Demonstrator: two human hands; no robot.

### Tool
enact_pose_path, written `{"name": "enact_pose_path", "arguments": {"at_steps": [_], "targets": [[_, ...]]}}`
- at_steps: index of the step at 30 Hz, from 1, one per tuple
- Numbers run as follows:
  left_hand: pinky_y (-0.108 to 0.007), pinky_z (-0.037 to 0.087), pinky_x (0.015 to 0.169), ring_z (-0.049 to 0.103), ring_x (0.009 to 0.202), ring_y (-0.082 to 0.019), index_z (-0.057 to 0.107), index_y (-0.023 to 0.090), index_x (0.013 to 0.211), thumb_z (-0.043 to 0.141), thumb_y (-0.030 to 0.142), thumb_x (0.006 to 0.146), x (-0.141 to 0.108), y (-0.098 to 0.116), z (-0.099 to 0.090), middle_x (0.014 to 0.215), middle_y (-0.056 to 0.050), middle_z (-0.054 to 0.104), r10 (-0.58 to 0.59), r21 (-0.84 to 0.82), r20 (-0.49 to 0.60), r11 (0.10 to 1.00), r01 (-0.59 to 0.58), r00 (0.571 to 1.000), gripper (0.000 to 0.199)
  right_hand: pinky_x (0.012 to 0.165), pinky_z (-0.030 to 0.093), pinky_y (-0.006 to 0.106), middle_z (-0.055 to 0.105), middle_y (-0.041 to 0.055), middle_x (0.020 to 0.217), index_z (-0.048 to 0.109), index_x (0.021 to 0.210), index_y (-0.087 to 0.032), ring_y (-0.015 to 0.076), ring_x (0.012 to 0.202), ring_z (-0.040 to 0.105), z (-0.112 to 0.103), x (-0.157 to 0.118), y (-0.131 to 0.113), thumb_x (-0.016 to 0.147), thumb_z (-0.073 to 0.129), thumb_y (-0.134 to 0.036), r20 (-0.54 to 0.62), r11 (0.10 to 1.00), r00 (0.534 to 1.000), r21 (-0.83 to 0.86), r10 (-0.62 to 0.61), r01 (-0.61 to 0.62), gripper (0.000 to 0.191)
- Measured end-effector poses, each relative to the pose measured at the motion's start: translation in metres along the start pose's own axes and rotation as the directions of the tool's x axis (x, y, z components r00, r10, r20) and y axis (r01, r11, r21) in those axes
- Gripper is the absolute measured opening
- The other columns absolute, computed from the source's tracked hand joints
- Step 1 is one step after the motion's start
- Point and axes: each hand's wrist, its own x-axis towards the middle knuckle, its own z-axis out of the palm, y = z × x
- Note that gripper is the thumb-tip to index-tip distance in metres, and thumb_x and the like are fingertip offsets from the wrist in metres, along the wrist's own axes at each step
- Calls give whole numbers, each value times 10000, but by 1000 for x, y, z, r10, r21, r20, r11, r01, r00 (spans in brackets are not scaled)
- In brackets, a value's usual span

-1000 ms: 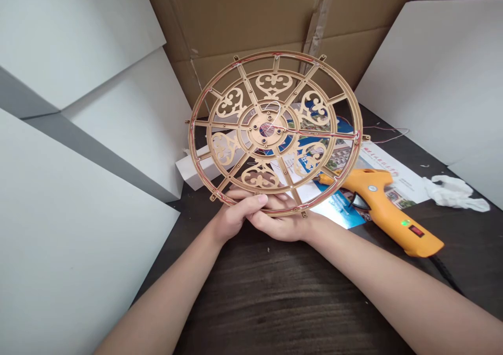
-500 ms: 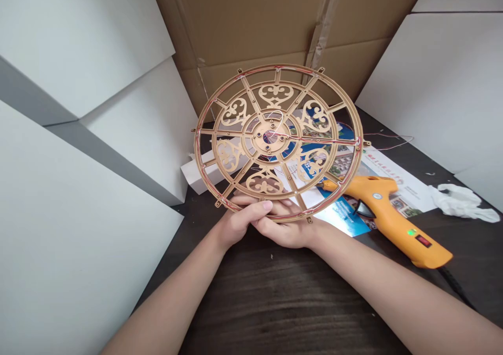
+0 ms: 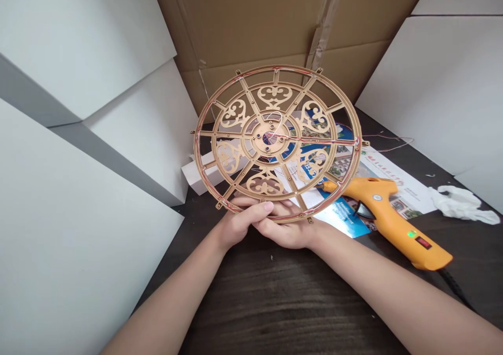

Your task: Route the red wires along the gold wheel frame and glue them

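A round gold openwork frame [image 3: 290,176], with spokes and scroll ornaments, is held up tilted toward me. Red and white wires [image 3: 338,142] run along its outer ring and one spoke to the middle, where a white loop stands out. My left hand [image 3: 238,224] grips the lower rim, thumb in front and fingers behind the frame. Beside it, touching it, my right hand [image 3: 288,232] closes under the same rim; its fingertips are partly hidden. Just right of the frame lies an orange glue gun [image 3: 387,208] with a green light and a red switch, its nozzle partly behind the ring.
Printed leaflets [image 3: 393,174] lie on the dark wooden table [image 3: 243,302] behind the glue gun. Crumpled white tissue [image 3: 461,203] is at the right. A white box [image 3: 194,177] sits behind the frame. Large white boxes [image 3: 78,213] flank the left; brown cardboard [image 3: 251,25] stands at the back.
Hardly anything differs. The frame has tilted very slightly within the same two-handed hold, and the view has shifted a little.
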Motion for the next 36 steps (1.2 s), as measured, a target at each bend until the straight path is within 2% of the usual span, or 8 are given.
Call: {"name": "enact_pose_path", "arguments": {"at_steps": [6,9,12,16,23,26,31,36], "targets": [[-407,486,1137,679,1216,-277,815,235,1086,613,344,961,-2,1,-3,1204,-47,772,-34,64,-11,997,34,999,261,1156,432,511,653,123,1343,555,1379,-186,269,1349,528,0,-5,4,984,495,-313,26,999,999,4,-45,45,420],[-387,493,1128,694,1188,-268,825,241,1060,639,365,947,-4,1,-3,1159,-39,787,-46,92,-34,995,49,998,250,1142,444,511,635,127,1367,535,1410,-194,281,1357,515,-2,-5,5,978,520,-368,48,999,998,15,-43,42,466],[-380,510,1107,708,1156,-263,837,254,1022,658,386,939,-5,-1,-3,1127,-32,796,-45,90,-63,995,51,997,238,1124,459,504,626,115,1381,511,1440,-219,273,1358,513,-3,-4,4,988,490,-327,86,998,996,54,-13,8,465],[-399,519,1102,708,1155,-272,829,256,1064,664,386,937,-5,-2,-3,1130,-37,795,-45,68,-67,996,50,997,246,1149,435,507,614,91,1403,511,1436,-250,259,1356,514,-4,-2,1,972,477,-249,74,996,997,92,8,-14,465],[-391,506,1115,701,1173,-266,830,269,1052,621,353,967,-3,-1,-2,1136,-27,794,-20,35,-16,999,21,1000,241,1129,460,487,645,87,1344,578,1361,-234,252,1274,570,-4,0,-2,957,459,-281,91,987,993,136,71,-83,424],[-412,481,1139,682,1207,-295,829,247,1050,623,360,960,-3,-2,-3,1155,-43,786,-3,63,-18,998,4,1000,252,1116,470,488,662,85,1310,589,1350,-237,249,1263,577,-5,3,-4,969,429,-271,89,986,993,143,79,-91,414],[-467,445,1175,657,1239,-330,819,220,1029,692,365,899,-3,-5,-5,1150,-65,780,15,42,-25,999,-14,1000,231,1112,474,503,669,92,1299,592,1339,-241,266,1286,558,-5,6,-6,1019,413,-330,94,990,987,34,130,-134,377],[-473,512,1097,702,1145,-306,803,206,920,725,332,871,-4,-11,-5,1073,-64,791,-18,-35,-80,999,16,997,156,1108,484,523,675,81,1287,604,1308,-263,283,1281,560,-2,5,-5,1001,459,-313,35,988,989,-52,146,-144,344]]}}
